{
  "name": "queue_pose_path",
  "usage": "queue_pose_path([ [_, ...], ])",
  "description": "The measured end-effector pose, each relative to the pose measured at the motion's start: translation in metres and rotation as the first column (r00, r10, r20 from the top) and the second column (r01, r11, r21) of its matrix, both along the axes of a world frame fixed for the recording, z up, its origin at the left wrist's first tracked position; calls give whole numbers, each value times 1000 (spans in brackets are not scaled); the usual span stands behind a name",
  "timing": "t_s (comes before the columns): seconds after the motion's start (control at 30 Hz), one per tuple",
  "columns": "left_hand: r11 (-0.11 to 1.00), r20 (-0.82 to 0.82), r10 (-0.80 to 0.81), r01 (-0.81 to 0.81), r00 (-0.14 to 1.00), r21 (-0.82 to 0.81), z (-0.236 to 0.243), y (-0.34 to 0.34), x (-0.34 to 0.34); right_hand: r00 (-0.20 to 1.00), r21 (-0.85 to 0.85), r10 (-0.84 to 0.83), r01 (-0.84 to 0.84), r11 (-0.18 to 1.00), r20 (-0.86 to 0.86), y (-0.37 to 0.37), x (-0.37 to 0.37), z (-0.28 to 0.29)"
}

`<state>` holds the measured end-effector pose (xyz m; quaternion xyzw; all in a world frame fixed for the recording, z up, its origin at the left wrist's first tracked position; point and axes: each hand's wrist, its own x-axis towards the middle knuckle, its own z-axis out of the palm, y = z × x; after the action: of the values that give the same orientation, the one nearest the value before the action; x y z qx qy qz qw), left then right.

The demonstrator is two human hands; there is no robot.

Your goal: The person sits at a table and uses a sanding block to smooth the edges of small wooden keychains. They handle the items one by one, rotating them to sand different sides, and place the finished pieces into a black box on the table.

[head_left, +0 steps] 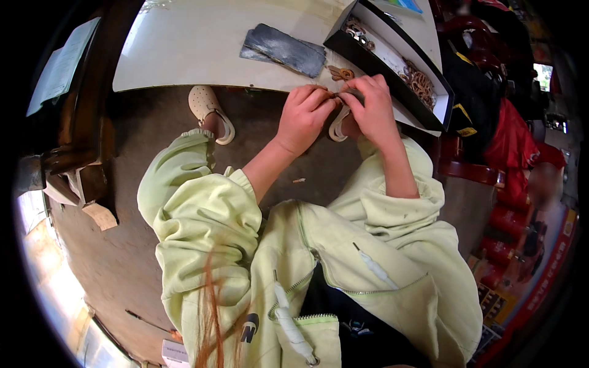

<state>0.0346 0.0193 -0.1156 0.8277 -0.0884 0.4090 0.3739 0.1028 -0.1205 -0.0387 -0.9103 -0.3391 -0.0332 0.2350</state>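
My left hand (302, 119) and my right hand (375, 109) meet at the table's near edge, fingers pinched close together. Between their fingertips is a small dark piece, mostly covered; its kind does not show. Just beyond my right hand, a few small brown looped pieces (341, 73) lie on the white table (184, 49). Two dark grey flat strips (287, 50), dusted pale on top, overlap one another to the left of these. To the right stands a long black box (392, 73) with a white inside, holding heaps of small brown pieces (418, 84).
Below the table edge are my feet in cream clogs (202, 103). Red stacked stools (506, 218) and dark bags (469, 92) stand at the right. Wooden furniture (76, 135) with papers (64, 64) is at the left. A white box (175, 354) sits on the floor at lower left.
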Motion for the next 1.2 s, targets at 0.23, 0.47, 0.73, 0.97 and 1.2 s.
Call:
queue_pose_path([
  [0.23,999,-20,13,-12,1000,37,-2,1,0,1000,-5,19,-19,1000,15,7,3,-1],
  [0.47,998,-39,-18,20,999,62,2,2,-3,999,-33,10,-9,999,40,5,-2,0],
  [0.73,999,-12,-21,21,1000,40,-5,-1,-1,1000,-23,-10,9,1000,-24,7,3,-2],
  [0.97,999,-14,-37,37,999,16,-2,-3,-1,997,-43,-46,43,998,-69,0,6,3],
  [1.2,999,4,-31,31,1000,35,-1,1,-1,995,-78,-67,62,995,-68,-6,10,1],
])
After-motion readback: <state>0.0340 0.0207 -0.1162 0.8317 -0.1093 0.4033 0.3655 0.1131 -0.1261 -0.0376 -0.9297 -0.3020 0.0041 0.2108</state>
